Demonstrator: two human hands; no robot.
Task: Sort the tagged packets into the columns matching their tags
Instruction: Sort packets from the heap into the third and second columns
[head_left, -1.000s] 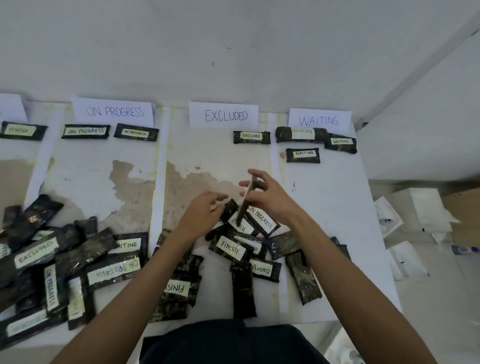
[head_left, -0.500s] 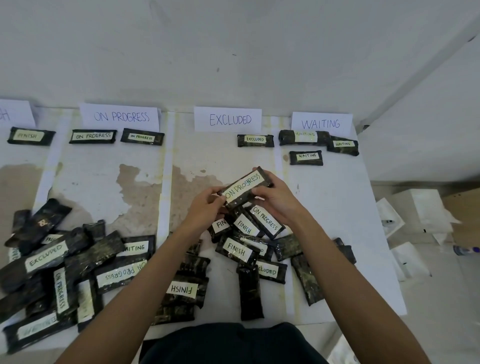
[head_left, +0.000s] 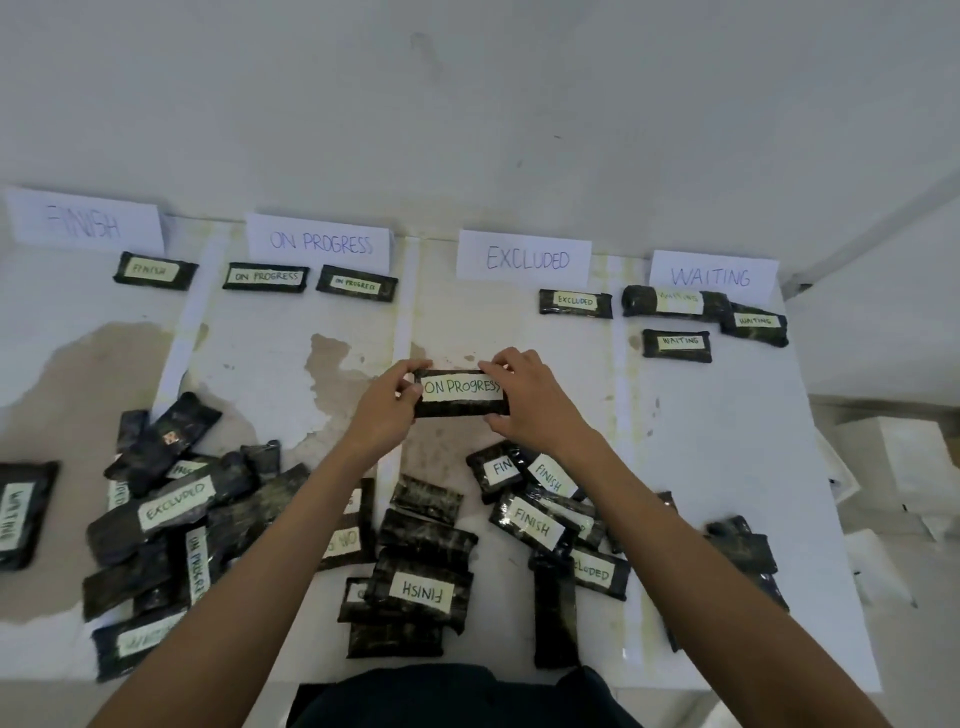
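Nearest, a loose heap of dark packets strewn over the worktop at all angles, some face down, with tags reading FINISH, EXCLUDED and WAITING.

Just beyond the heap, both hands up around a single ON PROGRESS packet. Left hand gripping its left end, right hand gripping its right end, fingers of both curled round the edges. Held level, tag up and readable, over the stained middle of the worktop, just right of the white strip that parts two columns.

Farther back, the sorted rows: one packet below the FINISH card, two side by side below the ON PROGRESS card, one below the EXCLUDED card, three clustered below the WAITING card — two of those touching, the third just nearer.
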